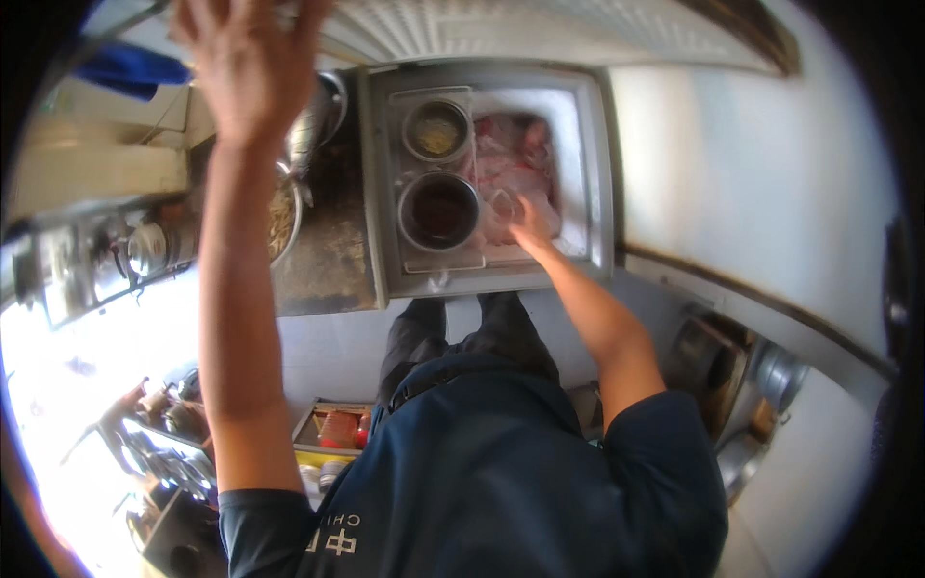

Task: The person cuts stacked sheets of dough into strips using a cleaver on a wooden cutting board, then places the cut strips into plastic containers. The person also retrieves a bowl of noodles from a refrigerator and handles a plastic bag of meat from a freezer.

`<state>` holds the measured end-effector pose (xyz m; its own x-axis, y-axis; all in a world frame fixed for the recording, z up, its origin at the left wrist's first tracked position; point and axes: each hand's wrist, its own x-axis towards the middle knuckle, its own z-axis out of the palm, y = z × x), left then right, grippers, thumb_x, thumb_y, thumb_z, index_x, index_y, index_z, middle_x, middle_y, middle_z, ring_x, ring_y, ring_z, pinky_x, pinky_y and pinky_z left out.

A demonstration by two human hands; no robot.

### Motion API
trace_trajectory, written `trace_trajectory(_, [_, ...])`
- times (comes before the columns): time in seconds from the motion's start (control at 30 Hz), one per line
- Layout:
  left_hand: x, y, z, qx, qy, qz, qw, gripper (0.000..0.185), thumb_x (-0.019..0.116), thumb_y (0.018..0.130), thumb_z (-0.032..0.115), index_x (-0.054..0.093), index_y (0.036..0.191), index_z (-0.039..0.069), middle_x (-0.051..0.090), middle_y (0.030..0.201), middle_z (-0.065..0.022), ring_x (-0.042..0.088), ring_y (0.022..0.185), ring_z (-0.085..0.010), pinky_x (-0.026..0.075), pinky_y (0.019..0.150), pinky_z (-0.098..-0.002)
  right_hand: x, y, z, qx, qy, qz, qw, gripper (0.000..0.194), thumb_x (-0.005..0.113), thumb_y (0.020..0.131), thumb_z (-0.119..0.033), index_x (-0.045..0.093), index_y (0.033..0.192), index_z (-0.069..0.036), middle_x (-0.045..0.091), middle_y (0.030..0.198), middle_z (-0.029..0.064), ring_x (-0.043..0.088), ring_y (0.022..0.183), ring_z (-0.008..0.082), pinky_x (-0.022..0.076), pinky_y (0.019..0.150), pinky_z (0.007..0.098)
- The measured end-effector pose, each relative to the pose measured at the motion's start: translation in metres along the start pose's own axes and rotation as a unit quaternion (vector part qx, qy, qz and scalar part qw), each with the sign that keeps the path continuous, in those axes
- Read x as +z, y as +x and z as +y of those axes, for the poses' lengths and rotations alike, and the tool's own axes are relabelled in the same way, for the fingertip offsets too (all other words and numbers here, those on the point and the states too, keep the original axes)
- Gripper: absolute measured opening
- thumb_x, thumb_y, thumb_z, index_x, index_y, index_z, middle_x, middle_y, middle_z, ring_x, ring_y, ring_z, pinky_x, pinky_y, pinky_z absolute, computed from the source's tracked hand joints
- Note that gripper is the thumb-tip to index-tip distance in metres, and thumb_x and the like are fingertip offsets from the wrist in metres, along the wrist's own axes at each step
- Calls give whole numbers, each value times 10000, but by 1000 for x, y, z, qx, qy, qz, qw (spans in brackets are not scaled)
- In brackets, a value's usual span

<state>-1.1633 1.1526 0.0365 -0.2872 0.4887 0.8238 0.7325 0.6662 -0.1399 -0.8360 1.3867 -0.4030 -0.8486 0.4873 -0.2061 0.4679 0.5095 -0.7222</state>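
Observation:
An open chest freezer (603, 173) stands before me, its lid (535, 36) raised at the top. My right hand (531, 222) reaches inside, at what looks like a clear round container (506, 206), over bagged reddish meat (513, 162); blur hides whether it grips it. My left hand (253, 65) is raised at the upper left near the lid, its fingertips cut off by the picture's edge. Beside the meat, a wire rack (473, 97) bears a metal pot of dark contents (439, 212) and a smaller pot with yellowish pieces (436, 131).
Left of the freezer is a stained dark counter (332, 267) with a metal bowl of pale strips (283, 217). A shelf of jars (148, 248) runs at far left. A crate with red-lidded containers (338, 430) lies by my left side. Metal pans (777, 376) hang at right.

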Motion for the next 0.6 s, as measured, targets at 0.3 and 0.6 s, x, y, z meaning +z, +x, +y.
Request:
trace_trajectory(0.3, [21,27,-10,61,20,12,998,725,622,1009,590,404,1566,180,493,1496,-103,417,1310,-313,306,1139,-505,57,7,21,23,-101,-195,975,471,667,876,-338,725,1212,-12,737,1072,282,699,1034,469,538,920,543])
trace_trajectory(0.6, [13,20,-5,38,-5,21,999,686,690,991,513,468,1542,170,507,1520,-83,414,1362,-297,296,1157,-494,-44,27,21,-88,-216,-26,972,522,746,888,-242,633,1382,-114,669,1234,233,612,1197,412,518,984,469])
